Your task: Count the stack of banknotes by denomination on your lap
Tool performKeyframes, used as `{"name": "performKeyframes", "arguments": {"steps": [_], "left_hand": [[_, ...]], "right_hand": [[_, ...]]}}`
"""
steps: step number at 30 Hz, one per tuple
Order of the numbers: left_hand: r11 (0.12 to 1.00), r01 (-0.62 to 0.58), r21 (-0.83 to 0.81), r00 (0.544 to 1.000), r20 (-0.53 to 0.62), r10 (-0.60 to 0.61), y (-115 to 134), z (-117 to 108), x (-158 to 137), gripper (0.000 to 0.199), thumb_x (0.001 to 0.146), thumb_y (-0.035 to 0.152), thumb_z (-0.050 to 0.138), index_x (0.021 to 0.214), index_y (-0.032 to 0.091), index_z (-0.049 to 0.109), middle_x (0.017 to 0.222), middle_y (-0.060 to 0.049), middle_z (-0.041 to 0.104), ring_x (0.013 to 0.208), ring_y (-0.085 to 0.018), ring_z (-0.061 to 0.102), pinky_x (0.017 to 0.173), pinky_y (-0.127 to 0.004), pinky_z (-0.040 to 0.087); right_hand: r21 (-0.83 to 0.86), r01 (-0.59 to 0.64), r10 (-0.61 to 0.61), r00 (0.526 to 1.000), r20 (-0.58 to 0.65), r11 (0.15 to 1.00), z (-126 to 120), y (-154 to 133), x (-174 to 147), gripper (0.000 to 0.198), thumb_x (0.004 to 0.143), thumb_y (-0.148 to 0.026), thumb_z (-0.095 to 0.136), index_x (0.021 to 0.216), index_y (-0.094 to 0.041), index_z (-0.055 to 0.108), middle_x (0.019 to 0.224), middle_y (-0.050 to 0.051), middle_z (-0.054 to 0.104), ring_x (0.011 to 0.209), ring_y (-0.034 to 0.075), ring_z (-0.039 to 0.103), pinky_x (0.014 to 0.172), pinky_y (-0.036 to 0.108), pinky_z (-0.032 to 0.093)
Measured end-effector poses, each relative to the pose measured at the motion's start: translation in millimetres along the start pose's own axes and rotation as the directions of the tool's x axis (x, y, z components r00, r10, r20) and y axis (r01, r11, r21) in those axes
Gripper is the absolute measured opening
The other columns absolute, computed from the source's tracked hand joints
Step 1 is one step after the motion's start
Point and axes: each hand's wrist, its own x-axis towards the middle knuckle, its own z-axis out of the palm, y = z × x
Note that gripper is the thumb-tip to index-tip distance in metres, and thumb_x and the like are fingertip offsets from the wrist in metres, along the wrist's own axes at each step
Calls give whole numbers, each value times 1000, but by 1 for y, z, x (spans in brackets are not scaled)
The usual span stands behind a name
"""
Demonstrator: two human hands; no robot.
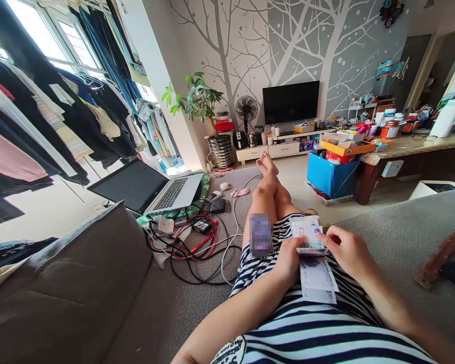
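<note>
My left hand (288, 260) is closed around the left side of a small stack of printed paper slips (306, 231), thumb on top. My right hand (345, 248) pinches the right edge of the stack between thumb and fingers. One slip carries a small dark square code; the rest of the print is too small to read. Several more paper slips (318, 275) lie overlapping on my striped clothing (326, 328), just below the stack. A phone-like rectangle (261, 235), its face pixelated, rests on my thigh left of my hands.
An open laptop (174, 194) stands on the grey sofa (197, 308), with tangled cables (200, 237) and chargers beside it. Ahead are a blue box (328, 174), a cluttered table (413, 146), a potted plant (222, 151) and a television (291, 102). Clothes (72, 111) hang at left.
</note>
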Motion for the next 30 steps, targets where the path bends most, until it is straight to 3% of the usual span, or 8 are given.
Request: {"name": "performKeyframes", "arguments": {"steps": [6, 12, 23, 30], "left_hand": [[1000, 10, -1, 1000, 19, -10, -1, -1, 1, 24, 56, 22, 72, 79, 13, 72, 75, -8, 74, 81, -26, 69, 82, -35, 49], [1000, 11, -27, 1000, 5, -11, -1, -1, 1, 28, 62, 34, 74, 79, 12, 71, 81, -12, 75, 89, -30, 70, 85, -39, 51], [992, 53, -110, 997, -56, -59, 1, 1, 4, 29, 65, 34, 71, 83, 11, 70, 84, -12, 75, 89, -30, 70, 85, -40, 53], [997, 32, -73, 998, -55, -36, 3, 5, 1, 29, 65, 36, 71, 80, 11, 70, 80, -11, 75, 87, -29, 70, 82, -38, 53]], "right_hand": [[183, -74, 68, 997, 39, 980, 10, 6, 3, 49, 88, -61, 48, 62, -20, 49, 53, -2, 52, 49, 14, 46, 48, 23, 34], [261, -59, 57, 998, 13, 964, 13, 9, 2, 46, 88, -58, 50, 63, -20, 50, 52, -3, 50, 49, 14, 45, 48, 23, 34], [362, -49, 48, 999, 12, 931, 7, 0, -3, 40, 94, -51, 44, 71, -20, 55, 59, -1, 53, 56, 16, 50, 53, 24, 38], [353, -5, 3, 1000, 5, 936, 4, -2, -6, 38, 95, -50, 44, 74, -20, 56, 60, -1, 52, 56, 16, 48, 54, 25, 37]]}}
